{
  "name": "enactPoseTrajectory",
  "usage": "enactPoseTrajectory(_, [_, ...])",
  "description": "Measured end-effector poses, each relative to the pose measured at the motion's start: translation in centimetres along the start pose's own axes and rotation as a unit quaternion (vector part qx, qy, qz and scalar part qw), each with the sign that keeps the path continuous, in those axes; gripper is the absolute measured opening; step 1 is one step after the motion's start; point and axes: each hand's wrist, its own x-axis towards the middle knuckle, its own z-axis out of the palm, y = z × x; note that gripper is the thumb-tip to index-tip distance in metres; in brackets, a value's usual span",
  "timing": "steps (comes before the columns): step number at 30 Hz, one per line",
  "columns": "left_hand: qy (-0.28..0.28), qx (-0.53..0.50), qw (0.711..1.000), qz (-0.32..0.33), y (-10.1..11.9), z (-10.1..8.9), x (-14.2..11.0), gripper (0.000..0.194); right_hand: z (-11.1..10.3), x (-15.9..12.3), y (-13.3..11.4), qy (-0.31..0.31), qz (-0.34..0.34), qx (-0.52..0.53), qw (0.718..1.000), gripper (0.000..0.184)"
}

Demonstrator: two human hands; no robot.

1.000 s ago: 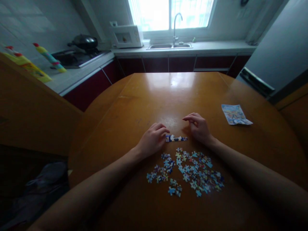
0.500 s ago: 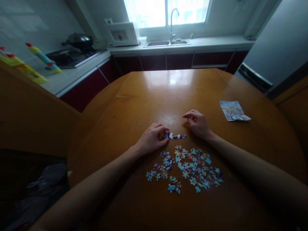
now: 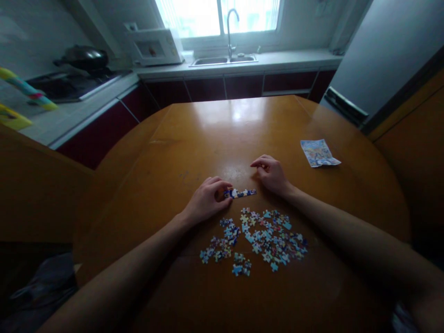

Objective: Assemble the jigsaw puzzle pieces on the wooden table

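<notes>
Left hand pinches the puzzle strip; right hand curls, its hold I cannot tell; far edge of table lies well apart.

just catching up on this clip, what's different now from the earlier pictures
The left hand has brought its thumb to the near side of the puzzle strip, at its left end; the camera turned right. The right hand, loose pieces and printed sheet stayed put.

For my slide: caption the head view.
Left hand at the puzzle strip, right hand apart, loose pieces nearer the camera.
</notes>
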Motion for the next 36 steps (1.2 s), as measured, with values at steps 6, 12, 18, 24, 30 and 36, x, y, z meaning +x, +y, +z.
enactPoseTrajectory(6, [0.002, -0.006, 1.000, 0.000, -0.22, 0.02, 0.11, 0.024, -0.02, 0.03, 0.04, -0.009, 0.008, -0.004, 1.000, 0.027])
enactPoseTrajectory(12, [-0.001, -0.010, 1.000, -0.004, -0.39, -0.09, 0.16, 0.027, -0.03, 0.16, 0.01, -0.011, 0.018, 0.007, 1.000, 0.027])
enactPoseTrajectory(18, [0.024, -0.047, 0.998, -0.038, -0.31, 0.08, 0.15, 0.036, 0.03, 0.30, 0.14, -0.011, 0.021, 0.012, 1.000, 0.027])
enactPoseTrajectory(24, [0.048, -0.094, 0.991, -0.084, -0.61, 0.44, 0.07, 0.030, 0.03, 0.27, 0.27, -0.004, 0.019, 0.018, 1.000, 0.028])
enactPoseTrajectory(30, [0.055, -0.097, 0.989, -0.094, -0.60, 0.40, 0.16, 0.029, -0.05, 0.29, 0.04, -0.006, 0.031, 0.017, 0.999, 0.028])
enactPoseTrajectory(36, [0.060, -0.097, 0.989, -0.096, -0.58, 0.32, 0.11, 0.028, -0.14, 0.29, -0.17, -0.009, 0.034, 0.023, 0.999, 0.028])
